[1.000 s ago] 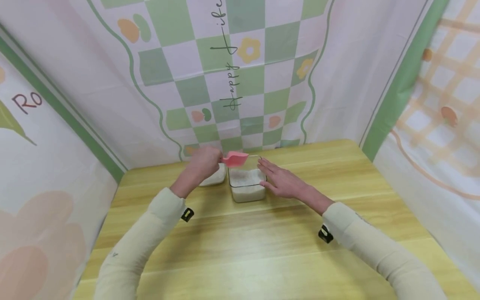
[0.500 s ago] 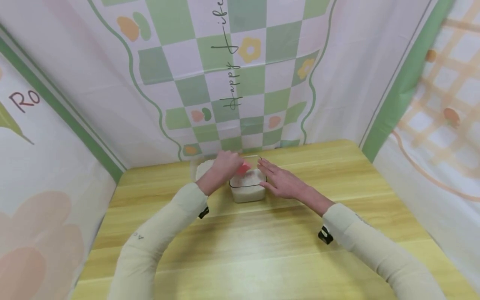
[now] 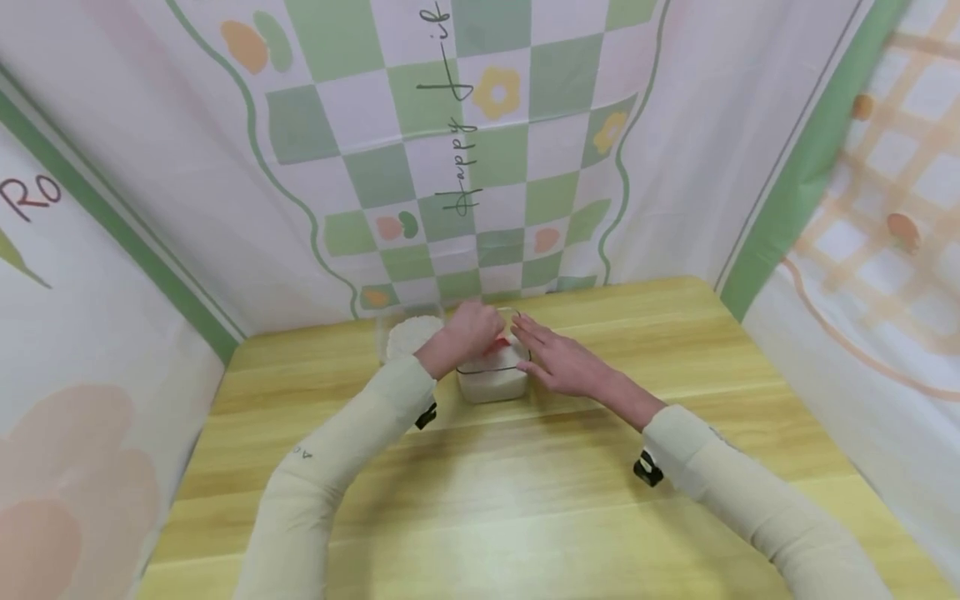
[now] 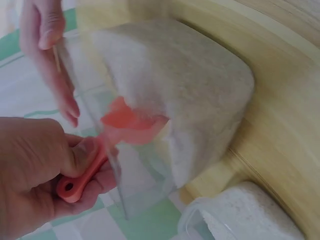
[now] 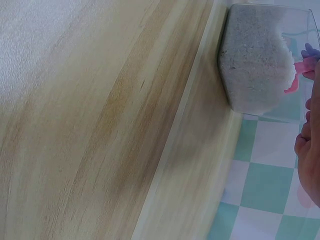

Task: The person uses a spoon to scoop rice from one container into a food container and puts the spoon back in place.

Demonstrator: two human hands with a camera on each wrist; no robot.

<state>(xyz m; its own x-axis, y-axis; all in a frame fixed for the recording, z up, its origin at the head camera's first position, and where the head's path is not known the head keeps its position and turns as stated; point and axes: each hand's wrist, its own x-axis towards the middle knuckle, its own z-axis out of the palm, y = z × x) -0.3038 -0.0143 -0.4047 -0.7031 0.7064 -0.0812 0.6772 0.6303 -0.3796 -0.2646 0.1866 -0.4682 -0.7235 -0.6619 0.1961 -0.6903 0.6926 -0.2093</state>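
My left hand (image 3: 468, 331) grips the handle of a pinkish-red scoop (image 4: 125, 125), thumb on top. The scoop's blade is inside a clear square container (image 3: 491, 388) part-filled with white grainy stuff (image 5: 255, 60), and its tip meets the grains. My right hand (image 3: 564, 363) rests against the container's right side with fingers extended. In the left wrist view its fingers (image 4: 65, 97) lie by the rim. A second clear container (image 4: 245, 215) stands just left of the first, holding a white, powdery-looking heap (image 3: 412, 336); my left forearm partly covers it.
Both containers stand near the back edge of a wooden table (image 3: 480, 492). Close behind hangs a checkered curtain (image 3: 480, 167), with more printed cloth (image 3: 847, 250) at either side.
The left hand has moved right and slightly down from above the left container. Its scoop, earlier level over the square container, is now lowered into it. The right hand has stayed put.
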